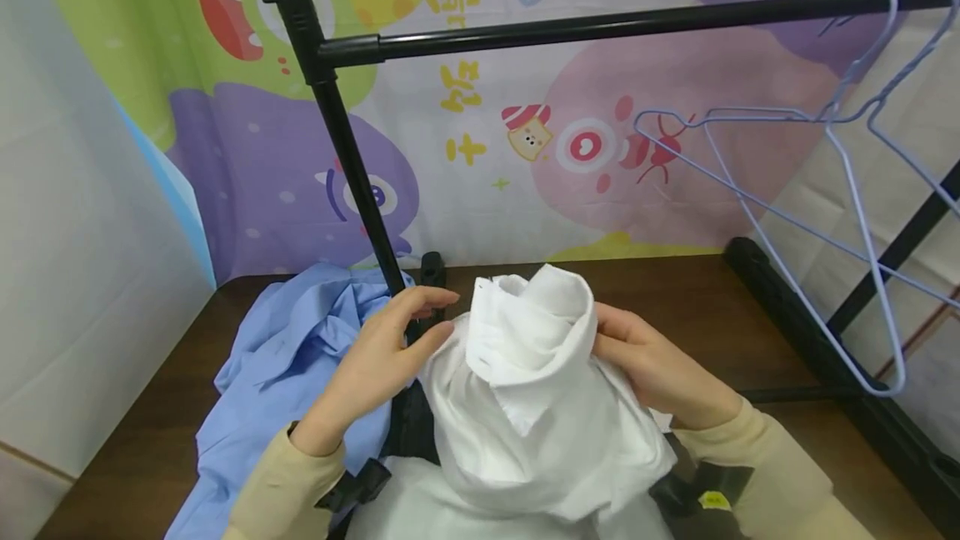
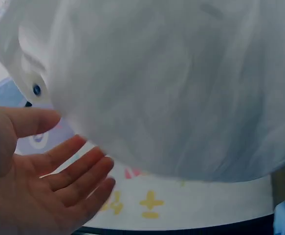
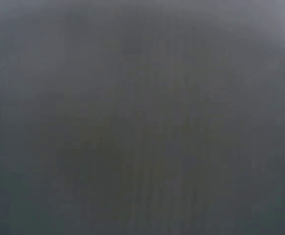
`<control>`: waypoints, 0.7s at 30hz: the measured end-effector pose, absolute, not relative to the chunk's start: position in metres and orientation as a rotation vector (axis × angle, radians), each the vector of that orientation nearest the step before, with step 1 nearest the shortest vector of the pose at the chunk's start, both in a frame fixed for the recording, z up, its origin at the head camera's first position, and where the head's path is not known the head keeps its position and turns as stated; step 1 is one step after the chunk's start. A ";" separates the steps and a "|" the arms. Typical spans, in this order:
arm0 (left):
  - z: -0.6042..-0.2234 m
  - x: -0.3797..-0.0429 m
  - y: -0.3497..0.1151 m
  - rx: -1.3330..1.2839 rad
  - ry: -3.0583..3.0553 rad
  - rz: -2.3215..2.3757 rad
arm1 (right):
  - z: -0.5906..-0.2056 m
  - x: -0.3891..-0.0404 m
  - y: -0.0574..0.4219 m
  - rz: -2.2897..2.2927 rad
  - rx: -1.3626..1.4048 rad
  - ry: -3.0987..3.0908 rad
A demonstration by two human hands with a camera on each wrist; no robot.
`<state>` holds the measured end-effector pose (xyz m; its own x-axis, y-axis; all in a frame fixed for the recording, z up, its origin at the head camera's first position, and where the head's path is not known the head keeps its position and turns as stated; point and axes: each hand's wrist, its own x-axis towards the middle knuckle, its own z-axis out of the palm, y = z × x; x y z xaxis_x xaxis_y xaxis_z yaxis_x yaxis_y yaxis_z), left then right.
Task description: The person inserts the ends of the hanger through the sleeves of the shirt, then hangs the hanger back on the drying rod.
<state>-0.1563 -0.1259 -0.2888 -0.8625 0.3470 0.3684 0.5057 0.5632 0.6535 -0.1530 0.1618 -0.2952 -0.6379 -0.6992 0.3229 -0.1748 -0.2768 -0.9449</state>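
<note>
A white collared shirt (image 1: 525, 407) is bunched up in the middle of the head view, its collar (image 1: 540, 332) raised. On the collar's right side, my right hand (image 1: 660, 365) pinches the fabric, with some fingertips hidden behind it. My left hand (image 1: 382, 357) is at the shirt's left, fingers spread and slightly bent, holding nothing. In the left wrist view, that hand (image 2: 59, 171) lies beside the white cloth (image 2: 171, 88), close to a dark button (image 2: 36, 89). The right wrist view is dark and blurred, so no detail shows.
A crumpled blue shirt (image 1: 300, 357) lies at left on the brown table (image 1: 675, 298). Behind stands a black rack with a horizontal bar (image 1: 525, 33) and a slanted post (image 1: 352, 165). Pale blue hangers (image 1: 847, 157) hang at its right end. A cartoon-printed curtain (image 1: 480, 215) covers the back.
</note>
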 end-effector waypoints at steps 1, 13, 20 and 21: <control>-0.287 -0.156 -0.128 -0.728 -2.597 -1.182 | -0.295 -0.153 0.164 -1.954 -1.116 1.597; -0.275 -0.150 -0.124 -1.073 -2.449 -1.281 | -0.281 -0.140 0.176 -1.698 -1.383 1.552; -0.283 -0.147 -0.103 -1.660 -2.388 -1.232 | -0.280 -0.138 0.175 -1.586 -1.623 1.591; -0.285 -0.147 -0.100 -1.724 -2.398 -1.199 | -0.279 -0.138 0.175 -1.582 -1.620 1.600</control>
<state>-0.1466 -0.1004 -0.2852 -0.4143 0.8305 0.3722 0.7960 0.1324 0.5906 -0.1383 0.1749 -0.2795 -0.2732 -0.8574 0.4362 -0.4458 -0.2890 -0.8472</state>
